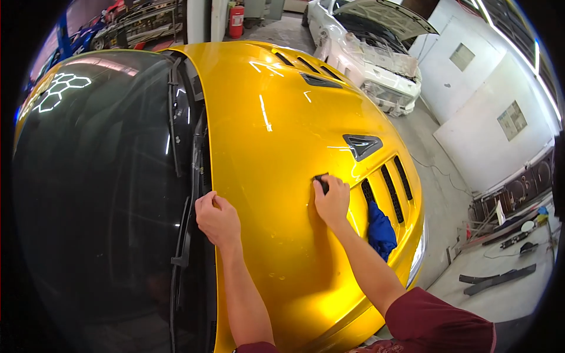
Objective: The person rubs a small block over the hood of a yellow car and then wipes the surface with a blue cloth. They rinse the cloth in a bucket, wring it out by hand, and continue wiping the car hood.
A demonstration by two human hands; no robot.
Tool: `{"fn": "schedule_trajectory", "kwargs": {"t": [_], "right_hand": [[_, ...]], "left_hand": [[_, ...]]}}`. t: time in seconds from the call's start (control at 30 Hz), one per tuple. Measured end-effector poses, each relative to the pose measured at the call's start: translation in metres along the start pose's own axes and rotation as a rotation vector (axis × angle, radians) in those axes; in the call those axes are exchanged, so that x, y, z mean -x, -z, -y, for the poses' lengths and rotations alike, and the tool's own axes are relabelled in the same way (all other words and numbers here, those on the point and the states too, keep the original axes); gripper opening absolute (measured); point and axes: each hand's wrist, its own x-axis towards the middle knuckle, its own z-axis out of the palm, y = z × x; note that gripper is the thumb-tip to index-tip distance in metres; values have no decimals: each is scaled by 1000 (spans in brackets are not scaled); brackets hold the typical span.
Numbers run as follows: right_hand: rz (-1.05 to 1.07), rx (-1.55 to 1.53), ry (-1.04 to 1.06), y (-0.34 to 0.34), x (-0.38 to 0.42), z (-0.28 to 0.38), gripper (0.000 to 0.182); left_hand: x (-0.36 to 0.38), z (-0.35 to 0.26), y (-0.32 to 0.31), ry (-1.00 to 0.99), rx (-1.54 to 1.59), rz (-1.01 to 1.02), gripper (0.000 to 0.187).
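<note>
Yellow hood (pixel 265 159) across centre, near part cut off at bottom. Dark windscreen (pixel 100 188) to left, detail behind it too black to read. White car (pixel 368 56) beyond, roof cut off at top, front partly wrapped in something hard to make out. Slatted vents (pixel 392 194) at right of hood, partly covered. Left hand (pixel 219 219) at hood's windscreen-side edge, fingers curled into loose fist; contact or contents hidden, can't tell. Right hand (pixel 334 200) at hood, thumb and fingers mostly closed, gripping black block (pixel 321 183); fingertips partly hidden. Blue cloth (pixel 381 232) bunched over vents' edge; tucked in or just lying, can't tell. Block against hood, left of vents, underside hidden.
</note>
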Motion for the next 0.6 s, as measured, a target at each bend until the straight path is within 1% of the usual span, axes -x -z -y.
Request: {"fn": "schedule_trajectory", "kwargs": {"t": [0.03,0.13,0.23,0.33,0.37,0.43,0.53,0.57,0.6], "right_hand": [[-90,1,26,7,10,6,16],[-187,68,125,-4,3,-7,15],[-133,55,136,-39,-59,-32,14],[-117,95,125,-28,-51,-22,15],[-103,52,113,-12,-26,-15,14],[-152,39,101,25,37,4,11],[-129,67,79,47,62,12,14],[-104,95,82,31,44,-5,9],[-124,125,44,14,20,-20,11]], "left_hand": [[0,-1,1,-5,-2,-2,16],[0,0,1,-10,-3,2,16],[0,-3,2,-2,0,6,16],[-1,-1,1,-5,9,10,17],[0,1,0,-31,-12,4,17],[-3,4,-1,-42,-42,10,16],[0,4,-3,-45,-41,6,16],[-1,4,-3,-60,-49,7,16],[-1,5,-2,-72,-59,2,16]]}}
